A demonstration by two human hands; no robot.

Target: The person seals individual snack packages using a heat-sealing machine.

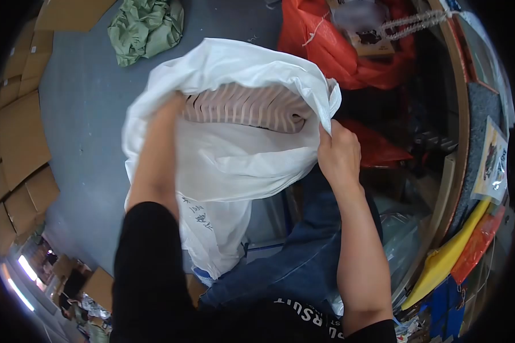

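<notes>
A large white woven sack (pixel 234 177) hangs in front of me with its mouth spread wide. Inside it lies a row of pale pinkish, ribbed items (pixel 243 106) packed side by side, their exact kind unclear. My right hand (pixel 338 151) is closed on the sack's rim at the right, thumb and fingers pinching the folded edge. On the other side my left hand (pixel 174 106) reaches down into the mouth, next to the ribbed items, its fingers hidden inside. Dark handwriting (pixel 200 217) marks the sack's lower outside.
Stacked cardboard boxes (pixel 23 137) line the left side. A crumpled green sack (pixel 146 28) lies on the grey floor (pixel 86 143) ahead. At the upper right stands an open red bag (pixel 320 51) with packages in it. A shelf edge (pixel 449 200) with yellow and red packets borders the right.
</notes>
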